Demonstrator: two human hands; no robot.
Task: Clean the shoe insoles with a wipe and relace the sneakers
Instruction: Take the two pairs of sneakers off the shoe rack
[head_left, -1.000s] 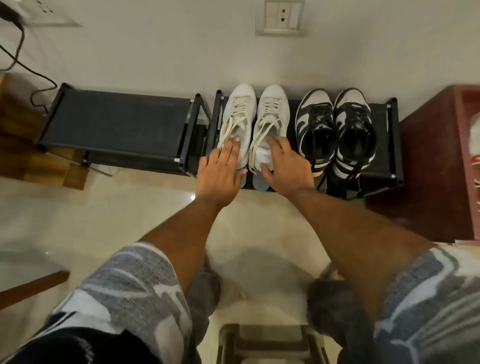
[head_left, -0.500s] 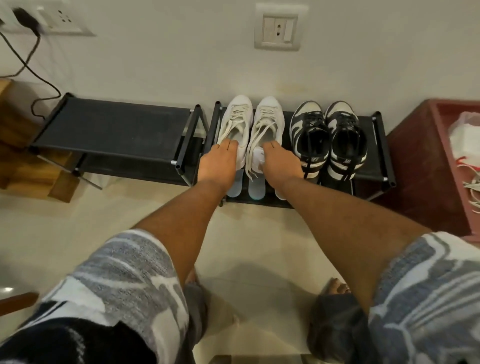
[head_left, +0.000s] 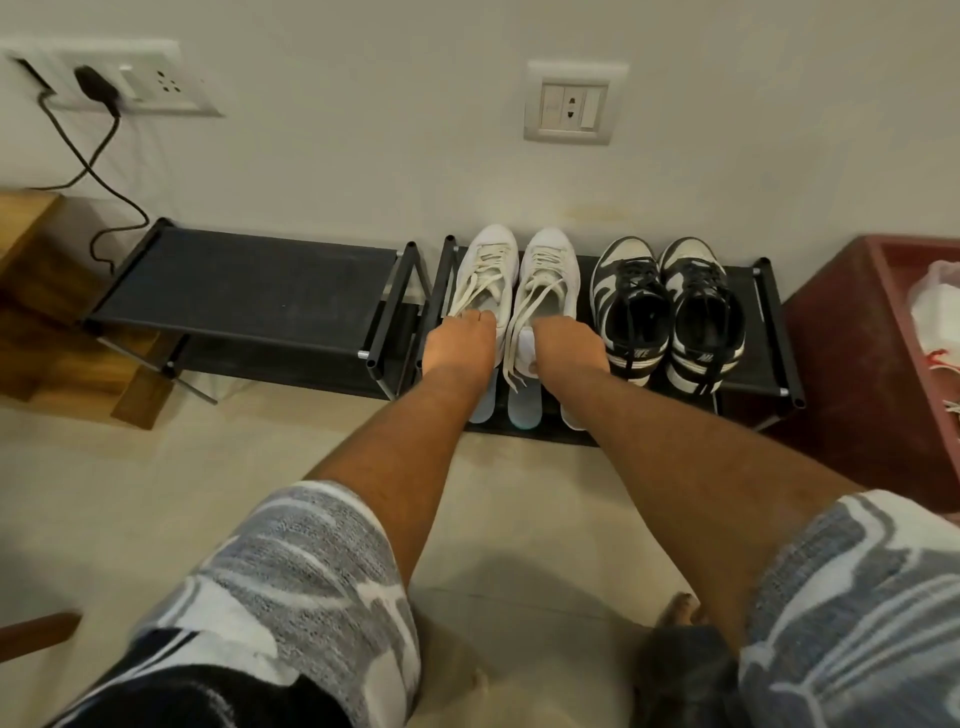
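Two white sneakers stand side by side, toes to the wall, on a low black shoe rack. Their laces hang loose. My left hand grips the collar of the left white sneaker, with the fingertips dipped inside its opening. On the right white sneaker, my right hand holds the collar the same way, its fingers hidden inside. Pale blue rounded ends show below my hands at the rack's front edge. No wipe is in view.
A black-and-white sneaker pair sits right of the white pair. A second black rack stands to the left, near wooden blocks and a charger cable. A dark red cabinet holding a white bag borders the right.
My fingers went from lying flat over the white sneakers' heels to curling into their openings. The camera pulled back and tilted up, showing more wall.
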